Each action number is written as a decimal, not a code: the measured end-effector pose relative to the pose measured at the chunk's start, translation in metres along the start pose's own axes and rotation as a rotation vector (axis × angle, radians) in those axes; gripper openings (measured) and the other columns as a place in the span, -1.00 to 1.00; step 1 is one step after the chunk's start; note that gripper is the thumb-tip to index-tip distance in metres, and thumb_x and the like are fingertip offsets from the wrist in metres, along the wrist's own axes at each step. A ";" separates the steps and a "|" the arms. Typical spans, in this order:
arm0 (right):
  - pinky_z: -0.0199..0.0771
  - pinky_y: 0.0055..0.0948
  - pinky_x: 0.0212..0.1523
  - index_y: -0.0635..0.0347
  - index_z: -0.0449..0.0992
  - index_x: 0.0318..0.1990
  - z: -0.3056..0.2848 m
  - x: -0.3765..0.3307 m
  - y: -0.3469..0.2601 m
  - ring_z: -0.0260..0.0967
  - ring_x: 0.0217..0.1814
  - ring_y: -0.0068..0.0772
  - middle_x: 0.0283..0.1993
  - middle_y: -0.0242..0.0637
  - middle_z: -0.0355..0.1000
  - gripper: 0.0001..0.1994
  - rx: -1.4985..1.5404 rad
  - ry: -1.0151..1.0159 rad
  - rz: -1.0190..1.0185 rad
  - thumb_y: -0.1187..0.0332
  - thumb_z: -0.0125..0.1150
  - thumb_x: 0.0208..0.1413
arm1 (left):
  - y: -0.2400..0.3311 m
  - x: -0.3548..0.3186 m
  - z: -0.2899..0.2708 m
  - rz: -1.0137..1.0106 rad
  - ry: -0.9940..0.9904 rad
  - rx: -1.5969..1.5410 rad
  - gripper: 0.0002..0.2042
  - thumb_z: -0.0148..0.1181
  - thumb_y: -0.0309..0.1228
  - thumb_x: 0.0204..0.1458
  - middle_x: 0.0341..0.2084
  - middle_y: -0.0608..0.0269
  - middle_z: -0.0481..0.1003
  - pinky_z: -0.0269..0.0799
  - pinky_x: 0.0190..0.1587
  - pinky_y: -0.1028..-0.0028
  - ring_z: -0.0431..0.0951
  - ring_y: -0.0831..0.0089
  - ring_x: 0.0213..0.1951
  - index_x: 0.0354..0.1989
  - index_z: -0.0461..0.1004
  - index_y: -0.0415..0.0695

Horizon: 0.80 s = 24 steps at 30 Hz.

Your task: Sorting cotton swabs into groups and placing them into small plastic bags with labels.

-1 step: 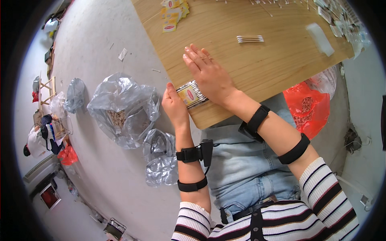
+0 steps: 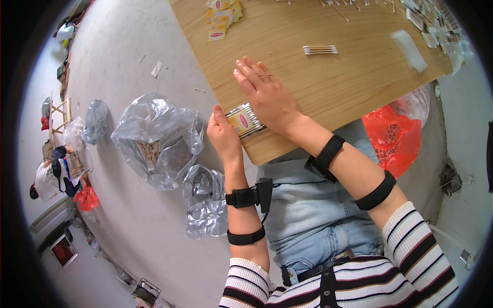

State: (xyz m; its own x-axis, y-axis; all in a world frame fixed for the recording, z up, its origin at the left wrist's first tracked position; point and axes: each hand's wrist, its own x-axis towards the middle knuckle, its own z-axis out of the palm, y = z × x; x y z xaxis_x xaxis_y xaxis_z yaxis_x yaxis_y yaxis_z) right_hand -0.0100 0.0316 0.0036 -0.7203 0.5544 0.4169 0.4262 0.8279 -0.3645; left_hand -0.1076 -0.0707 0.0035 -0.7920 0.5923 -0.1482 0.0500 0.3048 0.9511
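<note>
A flat clear pack of cotton swabs (image 2: 242, 122) with a yellow and red card lies at the near left corner of the wooden table (image 2: 370, 66). My left hand (image 2: 224, 136) holds its left edge, the thumb up along the side; the other fingers are mostly hidden. Against the pack's right end rests my right hand (image 2: 269, 100), fingers stretched out flat and pointing away to the left, covering part of the swabs. Farther right, several loose cotton swabs (image 2: 320, 50) lie side by side in a small row.
Yellow cards (image 2: 217, 32) are piled at the table's far left. A whitish clear plastic piece (image 2: 409, 50) and several packs (image 2: 430, 38) lie at the right. Grey plastic bags (image 2: 159, 141) stand on the floor to the left; a red bag (image 2: 394, 138) hangs or stands near the right table edge.
</note>
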 end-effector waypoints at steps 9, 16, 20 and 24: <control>0.05 -0.16 0.45 0.42 0.29 0.19 0.008 0.008 -0.029 0.05 0.46 -0.01 0.32 0.04 0.22 -0.56 0.332 0.127 0.111 0.43 -0.02 0.16 | 0.013 -0.003 0.001 0.044 0.063 0.253 -0.54 -0.17 -0.14 0.36 -0.52 0.09 0.56 0.40 -0.37 0.33 0.49 0.34 -0.50 -0.31 0.51 -0.31; 0.18 -0.23 0.37 0.22 0.32 0.24 0.009 0.011 -0.037 0.08 0.45 -0.04 0.34 -0.06 0.22 -0.60 0.759 0.153 0.264 0.39 0.04 0.26 | 0.012 0.001 -0.004 0.070 0.020 0.289 -0.51 -0.18 -0.09 0.35 -0.54 0.05 0.53 0.39 -0.33 0.24 0.49 0.24 -0.48 -0.37 0.48 -0.29; 0.15 -0.18 0.38 0.21 0.31 0.23 -0.027 0.006 0.004 0.12 0.42 -0.02 0.29 -0.05 0.28 -0.61 0.870 0.199 0.382 0.45 0.00 0.25 | -0.011 0.016 -0.040 0.024 0.026 0.243 -0.51 -0.15 -0.07 0.34 -0.57 0.10 0.48 0.39 -0.28 0.28 0.49 0.20 -0.46 -0.38 0.46 -0.29; 0.08 -0.07 0.41 0.20 0.33 0.22 -0.065 -0.012 0.091 0.15 0.39 -0.02 0.24 -0.08 0.34 -0.57 0.079 0.228 0.231 0.54 0.00 0.16 | 0.009 0.005 -0.032 0.064 0.111 0.444 -0.66 -0.05 -0.18 0.31 -0.34 0.05 0.51 0.38 -0.13 0.29 0.51 0.19 -0.24 -0.17 0.44 -0.27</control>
State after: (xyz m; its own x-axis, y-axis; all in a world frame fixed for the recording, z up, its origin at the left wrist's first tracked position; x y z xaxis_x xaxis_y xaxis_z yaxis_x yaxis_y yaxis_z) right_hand 0.0729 0.1053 0.0192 -0.4644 0.7390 0.4880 0.5141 0.6737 -0.5310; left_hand -0.1303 -0.0888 0.0202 -0.8379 0.5444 -0.0405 0.3374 0.5748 0.7455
